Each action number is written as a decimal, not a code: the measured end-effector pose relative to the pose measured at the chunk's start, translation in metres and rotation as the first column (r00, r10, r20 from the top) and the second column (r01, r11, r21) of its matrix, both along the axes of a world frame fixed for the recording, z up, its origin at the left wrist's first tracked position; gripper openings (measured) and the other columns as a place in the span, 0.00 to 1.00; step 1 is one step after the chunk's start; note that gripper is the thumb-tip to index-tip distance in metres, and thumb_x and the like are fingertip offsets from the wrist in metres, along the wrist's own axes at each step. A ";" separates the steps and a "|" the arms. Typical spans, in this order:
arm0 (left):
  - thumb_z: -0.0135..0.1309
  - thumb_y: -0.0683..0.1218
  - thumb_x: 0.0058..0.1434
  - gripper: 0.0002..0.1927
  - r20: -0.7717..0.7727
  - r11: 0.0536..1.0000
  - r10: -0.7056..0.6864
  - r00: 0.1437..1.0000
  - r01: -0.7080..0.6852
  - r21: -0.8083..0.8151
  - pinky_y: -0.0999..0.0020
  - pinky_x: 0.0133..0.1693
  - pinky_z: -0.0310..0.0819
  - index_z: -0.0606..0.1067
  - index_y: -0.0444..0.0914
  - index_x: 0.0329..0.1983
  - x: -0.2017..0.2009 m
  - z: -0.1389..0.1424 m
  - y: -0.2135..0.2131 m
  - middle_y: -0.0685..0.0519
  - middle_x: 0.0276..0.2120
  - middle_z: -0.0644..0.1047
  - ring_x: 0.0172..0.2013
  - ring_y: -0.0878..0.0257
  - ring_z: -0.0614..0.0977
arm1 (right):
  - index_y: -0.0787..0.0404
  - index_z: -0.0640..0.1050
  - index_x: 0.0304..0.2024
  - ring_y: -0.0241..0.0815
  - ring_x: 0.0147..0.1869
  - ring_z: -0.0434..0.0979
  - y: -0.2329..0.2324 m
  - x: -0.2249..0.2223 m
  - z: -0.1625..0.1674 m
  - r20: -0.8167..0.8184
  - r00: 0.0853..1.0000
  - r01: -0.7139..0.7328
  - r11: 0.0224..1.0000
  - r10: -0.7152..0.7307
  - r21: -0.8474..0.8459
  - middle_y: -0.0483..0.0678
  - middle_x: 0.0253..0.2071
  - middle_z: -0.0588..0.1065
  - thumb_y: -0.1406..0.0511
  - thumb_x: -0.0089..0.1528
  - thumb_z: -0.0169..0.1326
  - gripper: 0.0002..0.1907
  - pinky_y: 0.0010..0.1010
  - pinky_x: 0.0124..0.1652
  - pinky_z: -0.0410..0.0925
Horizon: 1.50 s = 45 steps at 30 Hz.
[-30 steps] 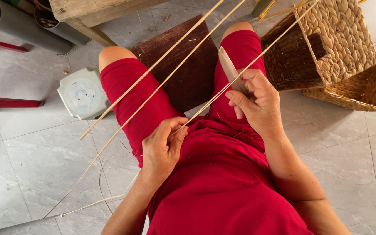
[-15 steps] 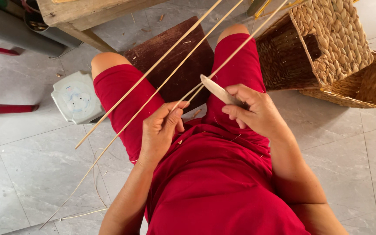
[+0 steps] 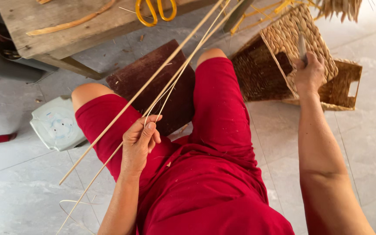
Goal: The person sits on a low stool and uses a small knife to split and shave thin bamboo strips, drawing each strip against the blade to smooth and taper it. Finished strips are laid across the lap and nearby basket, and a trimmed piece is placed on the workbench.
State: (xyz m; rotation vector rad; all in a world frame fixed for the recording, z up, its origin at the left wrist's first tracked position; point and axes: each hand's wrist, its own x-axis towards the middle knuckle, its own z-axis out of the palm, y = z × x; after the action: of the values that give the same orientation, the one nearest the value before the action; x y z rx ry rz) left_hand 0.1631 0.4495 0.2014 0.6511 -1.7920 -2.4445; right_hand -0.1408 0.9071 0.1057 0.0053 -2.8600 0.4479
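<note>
Two hands, both the seated person's own. Left hand (image 3: 139, 139): raised over the red-clad lap, thumb and fingers pinched on a thin strip (image 3: 164, 98), one of the pale rattan strands running from the bench down past the knees. Rattan canes: two thick (image 3: 109, 132) and at least two finer strips, all straw-coloured, smooth, straight, crossing diagonally from upper right to lower left; the lower ends trail over the grey tiled floor (image 3: 14, 191), where one loose curl lies. Right hand (image 3: 309, 74): stretched out to the right, well apart from the strands, clenched around the handle of one knife (image 3: 302, 45), blade pointing up against the basket behind. Woven baskets: two, one pale plaited (image 3: 283, 37) and tilted, one darker and lower (image 3: 342, 89) with a cut-out handle. One dark brown board (image 3: 149, 72) between the knees. One wooden bench (image 3: 53, 26) at top, bearing one pair of yellow-handled scissors (image 3: 155, 11). One pale plastic stool (image 3: 55, 126) to the left.
</note>
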 end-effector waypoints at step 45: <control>0.44 0.53 0.79 0.21 -0.390 0.798 0.186 0.902 0.093 0.595 0.66 0.40 0.81 0.71 0.38 0.69 0.005 -0.045 -0.001 0.38 0.52 0.80 0.34 0.58 0.82 | 0.65 0.73 0.60 0.47 0.46 0.78 -0.400 -0.081 0.102 0.288 0.592 0.200 0.209 0.753 -0.957 0.60 0.51 0.71 0.71 0.64 0.55 0.21 0.31 0.34 0.70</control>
State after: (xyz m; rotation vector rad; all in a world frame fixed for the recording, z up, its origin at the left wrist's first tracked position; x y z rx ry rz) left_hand 0.1677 0.4488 0.1566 0.1219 -0.8089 -2.8259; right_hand -0.2215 0.5076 0.2078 0.2870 -2.4968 2.9041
